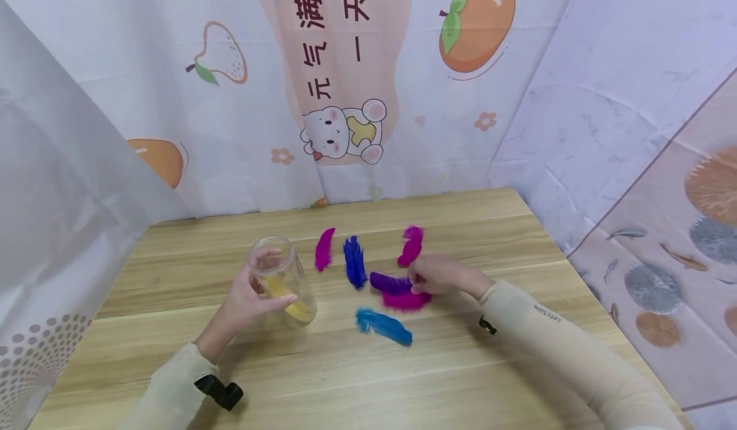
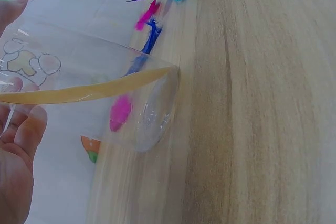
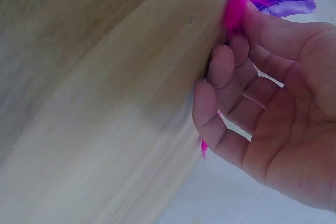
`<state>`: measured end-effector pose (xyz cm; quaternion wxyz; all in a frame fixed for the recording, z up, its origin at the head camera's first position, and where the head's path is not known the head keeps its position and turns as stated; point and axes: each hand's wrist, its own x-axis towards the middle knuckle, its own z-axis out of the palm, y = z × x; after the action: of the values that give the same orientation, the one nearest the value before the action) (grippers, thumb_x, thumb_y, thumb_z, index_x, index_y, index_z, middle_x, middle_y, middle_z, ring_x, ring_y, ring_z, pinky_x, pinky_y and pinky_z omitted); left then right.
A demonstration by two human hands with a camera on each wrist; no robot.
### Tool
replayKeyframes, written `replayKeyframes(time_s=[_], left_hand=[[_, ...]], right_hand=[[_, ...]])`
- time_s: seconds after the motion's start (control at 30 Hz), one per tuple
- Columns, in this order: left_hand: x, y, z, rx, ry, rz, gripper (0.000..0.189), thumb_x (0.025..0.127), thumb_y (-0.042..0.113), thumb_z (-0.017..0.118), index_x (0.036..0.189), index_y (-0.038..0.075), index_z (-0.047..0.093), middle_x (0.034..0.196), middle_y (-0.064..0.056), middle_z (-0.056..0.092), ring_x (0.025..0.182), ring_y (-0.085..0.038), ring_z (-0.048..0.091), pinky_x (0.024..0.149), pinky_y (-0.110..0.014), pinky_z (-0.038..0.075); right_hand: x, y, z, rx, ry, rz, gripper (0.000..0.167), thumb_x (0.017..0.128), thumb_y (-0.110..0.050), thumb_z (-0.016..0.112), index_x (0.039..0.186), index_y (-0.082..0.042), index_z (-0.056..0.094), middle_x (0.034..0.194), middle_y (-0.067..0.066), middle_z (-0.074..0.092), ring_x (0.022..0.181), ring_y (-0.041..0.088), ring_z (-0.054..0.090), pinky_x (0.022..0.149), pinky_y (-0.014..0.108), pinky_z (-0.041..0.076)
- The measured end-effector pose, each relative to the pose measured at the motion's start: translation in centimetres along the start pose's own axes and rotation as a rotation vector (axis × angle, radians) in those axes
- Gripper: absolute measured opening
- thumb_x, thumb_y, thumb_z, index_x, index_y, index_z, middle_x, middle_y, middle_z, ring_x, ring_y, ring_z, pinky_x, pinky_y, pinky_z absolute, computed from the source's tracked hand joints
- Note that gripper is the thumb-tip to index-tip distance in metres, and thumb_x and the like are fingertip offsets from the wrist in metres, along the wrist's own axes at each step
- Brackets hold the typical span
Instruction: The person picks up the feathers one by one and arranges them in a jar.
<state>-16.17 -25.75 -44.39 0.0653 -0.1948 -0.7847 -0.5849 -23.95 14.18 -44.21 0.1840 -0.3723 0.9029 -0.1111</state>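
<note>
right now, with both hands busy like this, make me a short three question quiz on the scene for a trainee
1. What colour is the long item inside the clear jar?
2. True or false: the right hand is holding the jar.
3. Fill the gap: of the feathers outside the jar, the ____ one lies nearest the person.

Key
1. Yellow.
2. False; the left hand holds it, while the right hand is at the purple feather.
3. Light blue: the light blue feather.
</note>
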Motion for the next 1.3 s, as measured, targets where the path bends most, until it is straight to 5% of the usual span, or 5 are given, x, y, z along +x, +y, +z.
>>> replayKeyframes(time_s=[0.3,0.53,0.67,1.1,1.3], left_hand=[[0.0,0.1,0.0,0.005,-0.003,0.005,0.083,0.072,-0.009,0.086,0.141,0.005,0.043,0.127,-0.010,0.058,0.114,-0.024,0.062,0.084,-0.032,0.056],[-0.2,0.1,0.0,0.004,0.002,0.002,0.082,0.072,-0.009,0.086,0.140,0.005,0.044,0.126,-0.010,0.058,0.114,-0.025,0.061,0.085,-0.032,0.056],[-0.2,0.2,0.0,-0.001,0.003,0.010,0.082,0.072,-0.011,0.086,0.140,0.005,0.043,0.126,-0.010,0.059,0.114,-0.030,0.061,0.085,-0.032,0.056],[-0.1,-0.1,0.0,-0.001,-0.004,0.013,0.083,0.072,-0.010,0.086,0.141,0.006,0.043,0.126,-0.011,0.058,0.113,-0.028,0.062,0.085,-0.032,0.056],[-0.1,-0.1,0.0,0.008,-0.002,0.017,0.083,0.072,-0.008,0.087,0.141,0.006,0.043,0.127,-0.011,0.058,0.114,-0.025,0.061,0.086,-0.032,0.056]], right_hand=[[-0.2,0.0,-0.1,0.032,0.034,-0.013,0.017,0.097,-0.014,0.070,0.082,-0.012,0.063,0.072,-0.006,0.052,0.067,0.009,0.046,0.062,0.026,0.042],[0.6,-0.1,-0.4,0.180,0.198,-0.111,0.005,0.093,-0.001,0.069,0.092,-0.006,0.069,0.078,-0.004,0.064,0.066,0.005,0.053,0.062,0.023,0.049],[1.0,-0.1,-0.6,0.168,0.264,-0.154,0.014,0.090,0.003,0.071,0.103,-0.002,0.074,0.085,0.002,0.072,0.068,0.005,0.058,0.063,0.023,0.052],[1.0,0.2,-0.9,0.203,0.279,-0.042,0.007,0.095,0.000,0.067,0.097,-0.004,0.072,0.086,-0.001,0.068,0.070,0.008,0.051,0.067,0.027,0.048],[0.9,-0.1,-1.3,0.232,0.258,-0.032,0.007,0.102,-0.009,0.060,0.095,-0.006,0.060,0.074,-0.004,0.052,0.063,0.008,0.043,0.061,0.026,0.041]])
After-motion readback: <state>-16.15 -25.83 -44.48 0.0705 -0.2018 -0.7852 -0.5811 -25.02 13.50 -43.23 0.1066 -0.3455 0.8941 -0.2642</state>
